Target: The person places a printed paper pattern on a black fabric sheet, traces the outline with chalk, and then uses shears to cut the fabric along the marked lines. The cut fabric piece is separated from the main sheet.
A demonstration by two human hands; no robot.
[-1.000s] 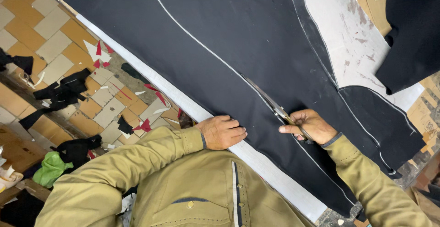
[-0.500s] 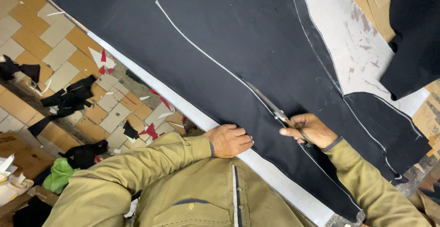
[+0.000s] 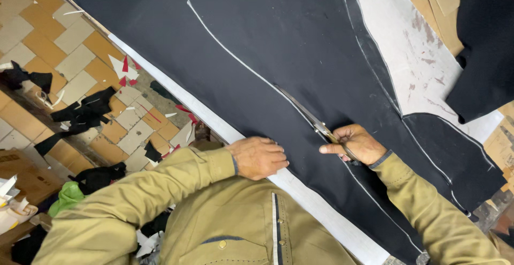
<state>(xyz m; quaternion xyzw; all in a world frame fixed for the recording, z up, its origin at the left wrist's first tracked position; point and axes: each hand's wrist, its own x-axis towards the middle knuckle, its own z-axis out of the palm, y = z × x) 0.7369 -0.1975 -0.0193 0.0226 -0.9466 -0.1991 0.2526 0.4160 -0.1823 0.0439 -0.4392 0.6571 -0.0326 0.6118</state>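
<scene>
Pointing up-left, scissors (image 3: 308,116) along chalk line (image 3: 225,43)

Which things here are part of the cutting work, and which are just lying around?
In use:
- scissors in the right hand
- dark cloth with a white chalk line
- left hand pressing flat near the cloth's edge
- white table

Lying about:
- fabric scraps on the tiled floor
- green bag
- cardboard

two hands (image 3: 259,158), one scissors (image 3: 305,116), one dark cloth (image 3: 278,45)
</scene>
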